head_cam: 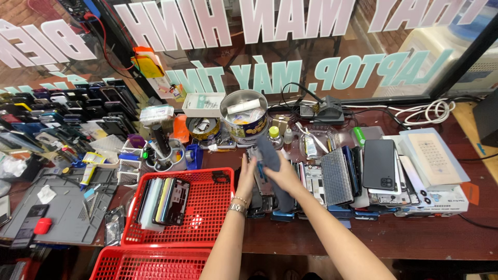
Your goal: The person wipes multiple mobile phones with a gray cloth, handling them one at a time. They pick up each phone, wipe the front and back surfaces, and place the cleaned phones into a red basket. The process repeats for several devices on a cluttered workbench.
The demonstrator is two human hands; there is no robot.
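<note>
Our left hand and right hand both close on a slim dark phone (upright among stacked handsets), red plastic basket at eight o'clock, bare wooden tabletop at four.

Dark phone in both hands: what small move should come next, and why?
Probably carry the dark phone left into the red basket. Both the left hand and right hand grip it above the phone row, and other phones already stand in the basket.

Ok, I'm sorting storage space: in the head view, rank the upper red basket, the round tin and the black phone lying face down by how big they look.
1. Red basket, clearly largest.
2. Round tin.
3. Black phone.
Tin and phone look close in size, and the tin sits farther from the camera, so that order is unsure.
</note>
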